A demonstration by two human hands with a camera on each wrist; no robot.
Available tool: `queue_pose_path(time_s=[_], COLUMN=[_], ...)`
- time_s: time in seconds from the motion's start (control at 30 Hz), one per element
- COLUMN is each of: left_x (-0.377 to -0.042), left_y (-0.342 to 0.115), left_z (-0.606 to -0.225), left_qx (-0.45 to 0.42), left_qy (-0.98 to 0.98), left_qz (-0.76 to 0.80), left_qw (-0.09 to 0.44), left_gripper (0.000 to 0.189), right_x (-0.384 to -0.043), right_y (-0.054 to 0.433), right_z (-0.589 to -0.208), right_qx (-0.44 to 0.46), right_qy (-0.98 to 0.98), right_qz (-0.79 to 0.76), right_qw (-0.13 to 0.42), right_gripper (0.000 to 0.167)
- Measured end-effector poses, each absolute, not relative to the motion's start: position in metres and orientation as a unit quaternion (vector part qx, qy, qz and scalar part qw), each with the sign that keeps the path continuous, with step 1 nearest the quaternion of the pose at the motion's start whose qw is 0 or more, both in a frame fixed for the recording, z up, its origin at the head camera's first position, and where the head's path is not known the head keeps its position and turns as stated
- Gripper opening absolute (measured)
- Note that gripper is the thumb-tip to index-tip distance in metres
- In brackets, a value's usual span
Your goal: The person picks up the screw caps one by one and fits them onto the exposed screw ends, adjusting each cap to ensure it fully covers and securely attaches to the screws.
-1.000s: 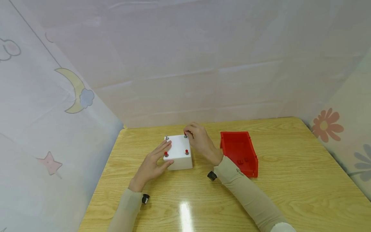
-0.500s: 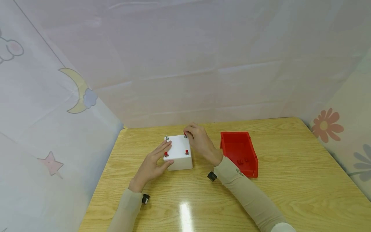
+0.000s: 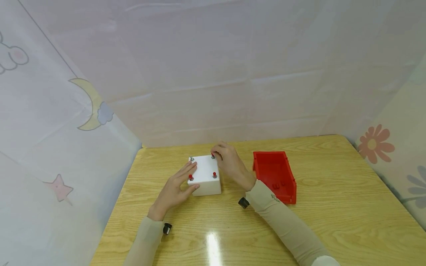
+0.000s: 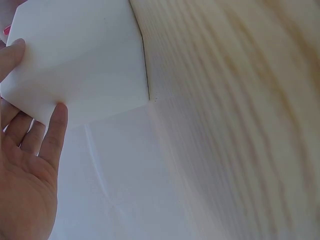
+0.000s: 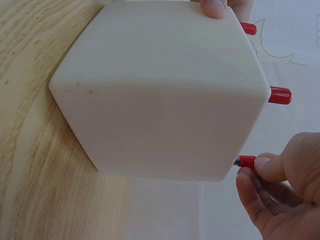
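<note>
A white box [image 3: 205, 169] sits on the wooden table, with metal posts at the corners of its top. Red caps cover the near-left post [image 3: 190, 177] and the near-right post [image 3: 214, 174]; the far-left post [image 3: 191, 159] shows bare metal. My left hand [image 3: 173, 190] holds the box at its left side, thumb on the front face and fingers over the top and side. At the far-right corner my right hand [image 3: 230, 162] pinches a red cap [image 5: 247, 161] between thumb and fingertips. In the right wrist view, that cap sits on the end of its metal post.
To the right of the box stands a red open bin [image 3: 271, 160], a few small red pieces [image 3: 276, 186] lying inside it. My right forearm passes in front of the bin's near-left side. A pale fabric backdrop [image 3: 206, 92] rises behind the table's far edge.
Both hands stay in place on the box and the cap. Right fingertips shift only very slightly around the cap.
</note>
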State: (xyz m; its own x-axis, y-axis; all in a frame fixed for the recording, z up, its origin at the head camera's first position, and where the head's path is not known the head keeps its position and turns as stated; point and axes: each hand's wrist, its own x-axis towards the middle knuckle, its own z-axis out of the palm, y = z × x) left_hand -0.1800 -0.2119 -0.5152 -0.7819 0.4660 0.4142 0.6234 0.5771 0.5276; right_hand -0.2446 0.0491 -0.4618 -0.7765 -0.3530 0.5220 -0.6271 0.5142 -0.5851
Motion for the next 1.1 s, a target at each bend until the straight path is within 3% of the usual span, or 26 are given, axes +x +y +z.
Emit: queue_pose_path(time_s=[1.1], left_x=[-0.1791], left_y=[-0.2108], left_z=[-0.5142], left_qx=[-0.309], left_qy=[-0.881], left_qz=[-0.337], left_qw=[0.123], left_gripper=[0.068], right_x=[-0.2428], right_y=[0.0490], right_z=[-0.4677], right_qx=[0.274], right_qy=[-0.858], right_qz=[0.407], right_qw=[0.152], right_gripper=[0.012])
